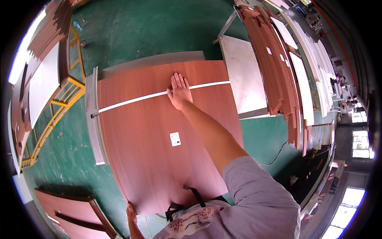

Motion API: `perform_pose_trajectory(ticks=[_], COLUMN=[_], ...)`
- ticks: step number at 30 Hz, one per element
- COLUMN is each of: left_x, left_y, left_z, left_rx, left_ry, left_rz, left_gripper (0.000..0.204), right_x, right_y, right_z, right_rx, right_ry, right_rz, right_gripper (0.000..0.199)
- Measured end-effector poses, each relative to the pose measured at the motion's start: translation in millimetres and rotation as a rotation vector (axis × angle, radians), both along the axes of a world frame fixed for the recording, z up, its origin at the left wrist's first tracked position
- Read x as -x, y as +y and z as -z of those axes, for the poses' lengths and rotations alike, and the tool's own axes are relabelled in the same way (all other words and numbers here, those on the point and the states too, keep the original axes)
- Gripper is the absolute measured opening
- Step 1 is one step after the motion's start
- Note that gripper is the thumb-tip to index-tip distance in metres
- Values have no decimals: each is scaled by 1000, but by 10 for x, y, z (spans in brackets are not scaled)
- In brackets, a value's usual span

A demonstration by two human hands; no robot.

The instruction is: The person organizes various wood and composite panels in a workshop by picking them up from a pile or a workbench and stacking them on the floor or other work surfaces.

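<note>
A large reddish-brown wood-grain panel (151,131) lies flat in front of me, with a white edge strip (131,100) running across it and a small white label (175,139) near its middle. My right hand (180,91) rests flat on the panel, fingers spread, right at the white strip. My left hand (131,213) grips the panel's near left corner at the lower edge of the picture. A second panel of the same colour (175,71) lies beyond the strip.
A grey metal table (92,119) carries the panels. Stacks of brown and white boards (278,67) stand to the right, more boards on a yellow cart (59,103) at left, another brown panel (67,211) at lower left. Green floor (135,28) surrounds the table.
</note>
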State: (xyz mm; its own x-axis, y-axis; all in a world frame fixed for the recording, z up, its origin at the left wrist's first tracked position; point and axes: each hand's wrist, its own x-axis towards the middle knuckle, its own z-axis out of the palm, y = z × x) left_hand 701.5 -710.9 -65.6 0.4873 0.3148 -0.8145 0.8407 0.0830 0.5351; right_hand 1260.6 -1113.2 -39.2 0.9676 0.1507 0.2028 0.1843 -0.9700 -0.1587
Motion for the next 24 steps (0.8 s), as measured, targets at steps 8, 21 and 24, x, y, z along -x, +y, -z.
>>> perform_pose_trajectory(ticks=[8,21,24], left_x=[5,-168,-100], left_y=[-82,-271,-273], left_z=[-62,-223,-286], left_rx=[28,-736,-784], left_ry=[-47,148,119], left_rz=[-28,132,119], left_gripper=[96,76,70], right_x=[2253,5120,5010], right_y=[-2105,-2895,-2797], right_z=[-60,-15,-120], right_rx=[8,-817,-767], right_ry=[75,817,645], right_rz=[429,931,768], right_gripper=[80,73,61])
